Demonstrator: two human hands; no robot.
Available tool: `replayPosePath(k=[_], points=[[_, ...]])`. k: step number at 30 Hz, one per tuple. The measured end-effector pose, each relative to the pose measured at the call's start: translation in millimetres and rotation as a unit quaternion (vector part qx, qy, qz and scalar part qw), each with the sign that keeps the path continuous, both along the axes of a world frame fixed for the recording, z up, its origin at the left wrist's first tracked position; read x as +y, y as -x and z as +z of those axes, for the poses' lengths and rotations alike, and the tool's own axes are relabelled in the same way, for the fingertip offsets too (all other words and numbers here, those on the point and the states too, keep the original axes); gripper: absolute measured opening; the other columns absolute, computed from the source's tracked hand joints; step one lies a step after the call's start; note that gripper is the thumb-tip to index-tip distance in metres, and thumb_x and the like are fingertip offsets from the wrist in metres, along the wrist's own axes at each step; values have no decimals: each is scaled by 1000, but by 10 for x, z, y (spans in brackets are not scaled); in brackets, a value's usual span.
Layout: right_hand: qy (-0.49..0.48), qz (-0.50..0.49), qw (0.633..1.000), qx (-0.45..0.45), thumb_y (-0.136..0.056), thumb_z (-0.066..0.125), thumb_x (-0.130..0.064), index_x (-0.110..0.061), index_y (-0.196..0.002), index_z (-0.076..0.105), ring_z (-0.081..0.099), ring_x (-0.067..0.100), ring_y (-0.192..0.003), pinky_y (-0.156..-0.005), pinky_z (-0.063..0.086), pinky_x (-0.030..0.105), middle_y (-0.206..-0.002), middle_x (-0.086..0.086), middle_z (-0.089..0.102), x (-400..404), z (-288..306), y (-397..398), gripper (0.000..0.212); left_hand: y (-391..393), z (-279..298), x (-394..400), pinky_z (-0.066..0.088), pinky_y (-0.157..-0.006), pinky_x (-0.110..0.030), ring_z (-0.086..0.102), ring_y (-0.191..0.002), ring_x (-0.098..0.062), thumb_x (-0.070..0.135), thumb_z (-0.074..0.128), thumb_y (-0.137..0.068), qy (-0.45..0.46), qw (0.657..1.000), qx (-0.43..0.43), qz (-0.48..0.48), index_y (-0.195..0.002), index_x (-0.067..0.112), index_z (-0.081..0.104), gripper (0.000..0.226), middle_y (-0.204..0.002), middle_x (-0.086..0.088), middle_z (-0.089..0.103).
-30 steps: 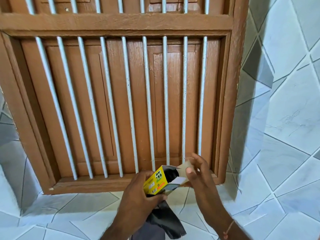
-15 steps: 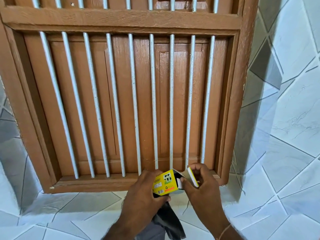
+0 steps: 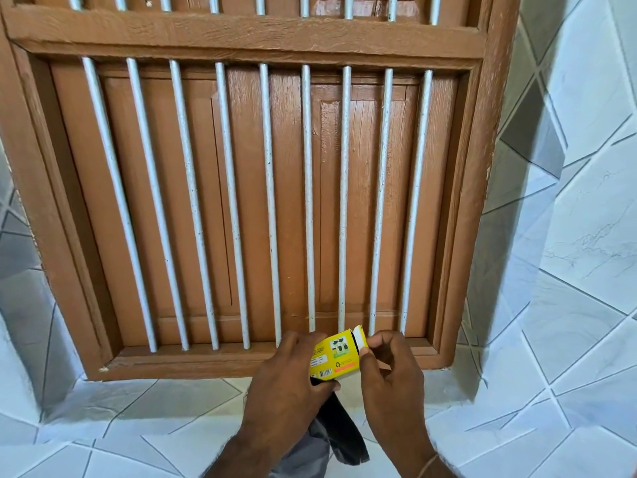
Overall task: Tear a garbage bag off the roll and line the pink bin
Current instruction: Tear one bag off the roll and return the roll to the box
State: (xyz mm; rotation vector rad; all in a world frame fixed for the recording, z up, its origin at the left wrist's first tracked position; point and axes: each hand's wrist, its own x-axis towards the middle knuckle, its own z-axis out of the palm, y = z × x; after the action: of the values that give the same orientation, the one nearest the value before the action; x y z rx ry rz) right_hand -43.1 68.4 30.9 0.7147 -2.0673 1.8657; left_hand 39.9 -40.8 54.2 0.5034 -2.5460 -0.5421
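A small yellow garbage bag box (image 3: 336, 355) is held in front of the window sill. My left hand (image 3: 287, 384) grips its left end and also pinches a black garbage bag (image 3: 339, 432) that hangs down below the box. My right hand (image 3: 389, 372) holds the box's right end, thumb and fingers on the white end flap (image 3: 360, 338), which is folded nearly flat against the box. The roll inside is hidden. The pink bin is not in view.
A brown wooden window (image 3: 262, 188) with closed shutters and white vertical bars (image 3: 270, 208) fills the view ahead. Its sill (image 3: 193, 362) lies just behind the hands. White and grey tiled walls (image 3: 568, 236) surround it, with a tiled ledge (image 3: 144, 426) below.
The open end flap has been pushed down onto the box by my right hand, hiding the black roll. Both hands and the box have shifted right along the sill.
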Motion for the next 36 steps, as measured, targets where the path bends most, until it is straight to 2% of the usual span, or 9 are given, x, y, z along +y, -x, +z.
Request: replayPosePath(k=[6, 11, 15, 17, 19, 23, 26, 31, 36], points=[[15, 2, 1000, 27, -88, 61, -27, -26, -87, 60, 67, 10, -88, -67, 51, 6, -91, -6, 68, 10, -71, -25, 2, 3, 2, 6, 35, -76, -10, 53, -108, -6, 56, 69, -76, 24, 1000, 5, -3, -134, 43, 38, 67, -127, 17, 45], [28, 28, 999, 15, -76, 62, -42, -23, -96, 61, 66, 9, -96, -78, 55, 11, -101, -6, 67, 23, -145, -57, 27, 18, 41, 23, 43, -79, -13, 54, -104, -6, 57, 69, -75, 39, 999, 15, 0, -134, 42, 40, 67, -126, 16, 47], [62, 63, 994, -65, -81, 72, -22, -19, -91, 63, 70, 10, -90, -75, 59, 21, -97, -1, 72, -1, -141, 9, 13, 55, 64, 37, 43, -84, -17, 53, -109, -7, 59, 68, -75, 47, 999, 2, 5, -137, 42, 38, 71, -131, 16, 47], [81, 44, 991, -102, -83, 72, -13, -18, -85, 64, 70, 12, -84, -71, 57, 22, -91, 0, 73, 0, -163, 95, 9, 45, 59, 43, 42, -89, -21, 52, -114, -10, 60, 68, -75, 47, 999, -11, 4, -140, 41, 36, 75, -136, 15, 47], [107, 0, 983, -152, -84, 69, -10, -16, -83, 66, 68, 20, -83, -74, 57, 34, -89, 5, 73, 29, -273, 263, 7, -27, 39, 4, 41, -95, -25, 51, -121, -12, 58, 68, -75, 30, 999, -17, 7, -141, 40, 37, 75, -139, 15, 48], [124, -117, 960, -223, -83, 69, -7, -11, -78, 66, 65, 35, -85, -85, 55, 50, -88, 15, 70, 119, -612, 691, 7, -281, -4, -218, 41, -80, -26, 57, -103, -14, 49, 69, -79, -42, 998, 4, 39, -105, 38, 61, 29, -104, 18, 57], [97, -158, 954, -236, -83, 68, -12, -12, -78, 65, 65, 36, -87, -86, 53, 50, -86, 13, 70, 82, -793, 862, 6, -401, 19, -348, 38, -74, -25, 52, -79, -6, 41, 66, -85, -80, 993, 33, 75, -80, 39, 53, 14, -81, 20, 52], [38, -170, 955, -240, -86, 66, -19, -5, -90, 63, 60, 33, -84, -76, 44, 33, -90, 15, 70, -60, -895, 967, 15, -413, -27, -486, 42, -64, -21, 59, -74, -7, 30, 64, -89, -152, 978, 97, 101, -70, 32, 62, 19, -74, 13, 65], [-16, -180, 967, -179, -83, 69, -26, -10, -94, 62, 61, 35, -98, -88, 50, 41, -96, 11, 66, -98, -814, 897, 21, -316, 55, -424, 41, -61, -16, 63, -79, -12, 24, 60, -92, -255, 943, 194, 93, -81, 20, 68, 15, -79, 4, 69]])
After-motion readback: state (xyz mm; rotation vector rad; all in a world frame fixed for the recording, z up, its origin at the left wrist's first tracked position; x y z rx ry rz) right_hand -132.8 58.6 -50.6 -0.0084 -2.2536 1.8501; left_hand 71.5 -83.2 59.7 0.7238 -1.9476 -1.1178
